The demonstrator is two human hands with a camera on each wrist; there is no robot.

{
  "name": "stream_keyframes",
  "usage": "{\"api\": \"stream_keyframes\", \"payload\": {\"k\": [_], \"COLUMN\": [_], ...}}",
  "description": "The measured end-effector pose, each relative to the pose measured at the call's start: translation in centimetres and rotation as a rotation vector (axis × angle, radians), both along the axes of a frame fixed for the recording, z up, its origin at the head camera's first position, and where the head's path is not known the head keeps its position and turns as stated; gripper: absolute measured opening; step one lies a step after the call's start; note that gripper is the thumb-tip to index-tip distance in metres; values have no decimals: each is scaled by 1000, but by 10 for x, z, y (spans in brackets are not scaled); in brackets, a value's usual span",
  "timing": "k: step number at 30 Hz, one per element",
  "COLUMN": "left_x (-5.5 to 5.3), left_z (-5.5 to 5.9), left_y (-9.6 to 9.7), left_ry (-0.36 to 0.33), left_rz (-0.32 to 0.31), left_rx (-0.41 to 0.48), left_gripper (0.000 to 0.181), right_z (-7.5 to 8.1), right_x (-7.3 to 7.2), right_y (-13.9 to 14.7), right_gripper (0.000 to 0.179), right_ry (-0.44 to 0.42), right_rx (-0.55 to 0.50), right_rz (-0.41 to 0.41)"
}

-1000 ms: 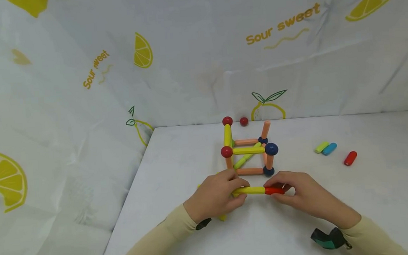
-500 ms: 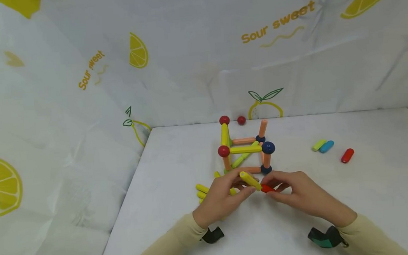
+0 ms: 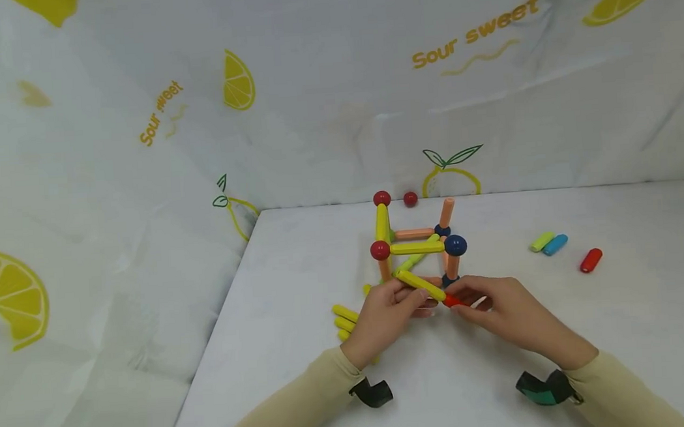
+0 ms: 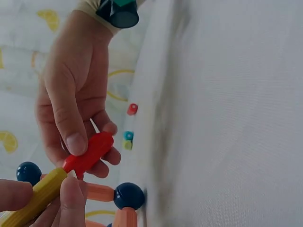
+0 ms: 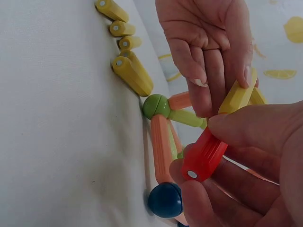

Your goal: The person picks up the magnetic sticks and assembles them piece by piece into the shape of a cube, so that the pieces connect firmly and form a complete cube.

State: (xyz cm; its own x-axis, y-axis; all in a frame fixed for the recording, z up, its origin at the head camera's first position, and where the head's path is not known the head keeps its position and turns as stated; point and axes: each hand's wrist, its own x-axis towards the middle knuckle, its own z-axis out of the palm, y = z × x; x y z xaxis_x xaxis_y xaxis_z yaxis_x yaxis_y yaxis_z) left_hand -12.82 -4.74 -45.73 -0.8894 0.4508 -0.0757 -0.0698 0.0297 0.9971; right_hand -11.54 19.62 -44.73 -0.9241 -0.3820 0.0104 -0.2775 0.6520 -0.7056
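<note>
Just before the frame, in the head view, the left hand pinches the yellow rod, the right hand the red rod, ends meeting. The left-wrist view shows them nearly in line, probably best for joining; by the right-wrist view, gripping farther back should help

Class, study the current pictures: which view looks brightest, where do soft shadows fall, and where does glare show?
Head view: brightest, evenly lit; left wrist view: dimmer, a blurry shadow band along the white tabletop, slight glare on the held red rod; right wrist view: also dim, soft shadow beside the lower front blue ball.
</note>
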Motion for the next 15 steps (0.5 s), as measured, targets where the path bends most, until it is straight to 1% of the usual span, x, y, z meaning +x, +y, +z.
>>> {"api": "stream_keyframes", "payload": {"k": [4, 7, 12, 15], "left_x": [-5, -9, -17, -20], "left_z": [-4, -6, -5, -4], "left_y": [4, 6, 7, 8], "left_ry": [-71, -99, -86, -75], "left_rz": [51, 80, 127, 171], "left_rx": [-26, -42, -46, -63], "left_gripper": [26, 22, 25, 24], "right_z": [0, 1, 4, 6], "right_x": [-5, -7, -12, -21], "right_y": [-5, -4, 9, 16], "right_gripper": [30, 30, 25, 30], "right_ry": [-12, -16, 16, 16], "right_rx": [-1, 12, 52, 61], "right_rz": [-15, -40, -130, -169]}}
